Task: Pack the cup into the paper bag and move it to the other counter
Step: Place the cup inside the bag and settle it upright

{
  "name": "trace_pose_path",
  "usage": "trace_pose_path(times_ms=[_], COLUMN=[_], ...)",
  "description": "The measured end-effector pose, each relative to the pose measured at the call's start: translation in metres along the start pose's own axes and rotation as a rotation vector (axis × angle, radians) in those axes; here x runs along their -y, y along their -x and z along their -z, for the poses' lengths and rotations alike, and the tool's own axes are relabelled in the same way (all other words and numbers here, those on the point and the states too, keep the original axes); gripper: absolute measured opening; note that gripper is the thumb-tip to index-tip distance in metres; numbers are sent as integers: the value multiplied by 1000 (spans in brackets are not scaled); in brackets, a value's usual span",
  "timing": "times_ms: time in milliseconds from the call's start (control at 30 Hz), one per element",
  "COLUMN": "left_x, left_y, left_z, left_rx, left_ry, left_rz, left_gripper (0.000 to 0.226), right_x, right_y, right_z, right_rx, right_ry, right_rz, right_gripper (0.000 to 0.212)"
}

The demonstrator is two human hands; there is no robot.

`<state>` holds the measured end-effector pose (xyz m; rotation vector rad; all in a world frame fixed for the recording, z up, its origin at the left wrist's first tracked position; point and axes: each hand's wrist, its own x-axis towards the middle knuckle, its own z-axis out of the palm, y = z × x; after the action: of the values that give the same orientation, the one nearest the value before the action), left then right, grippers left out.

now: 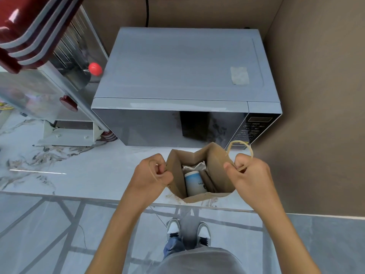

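Grey box-shaped microwave (183, 76) sat on the pale marble-veined counter (59, 171), against the brown wall. Just in front of it stood the open brown paper bag (215, 163), at the counter's near edge. Left hand (152, 175) was clenched on the bag's left twine handle, right hand (248, 173) was pinching the right rim and looped handle (240, 144), mouth spread wide. Inside the bag was the white cup with pale blue band and dark print (194, 184), tilted, beside crumpled white paper (194, 166)
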<state>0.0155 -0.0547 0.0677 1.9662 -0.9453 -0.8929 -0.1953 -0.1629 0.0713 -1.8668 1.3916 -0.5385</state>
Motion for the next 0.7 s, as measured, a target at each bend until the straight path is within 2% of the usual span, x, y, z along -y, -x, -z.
trace_pose_path(times_ms=[67, 167, 267, 300, 433, 533, 700], left_x=[4, 7, 7, 6, 3, 2, 11], left_y=[-1, 1, 5, 6, 9, 9, 11], left_z=[0, 0, -3, -4, -5, -3, 5], left_rx=[-45, -75, 6, 37, 142, 201, 235], left_ry=[53, 97, 111, 97, 27, -19, -257], left_rz=[13, -9, -107, -154, -280, -327, -510], left_gripper=[32, 23, 52, 55, 42, 53, 54], right_x=[1, -1, -1, 1, 7, 12, 15], right_y=[-4, -10, -15, -17, -23, -25, -26], right_z=[4, 11, 14, 15, 15, 14, 8], right_rx=[-8, -55, -28, -17, -3, 1, 6], right_ry=[-12, -7, -34, -45, -66, -66, -61], right_rz=[-15, -22, -23, -21, 4, 15, 48], right_gripper=[54, 50, 44, 41, 27, 17, 7])
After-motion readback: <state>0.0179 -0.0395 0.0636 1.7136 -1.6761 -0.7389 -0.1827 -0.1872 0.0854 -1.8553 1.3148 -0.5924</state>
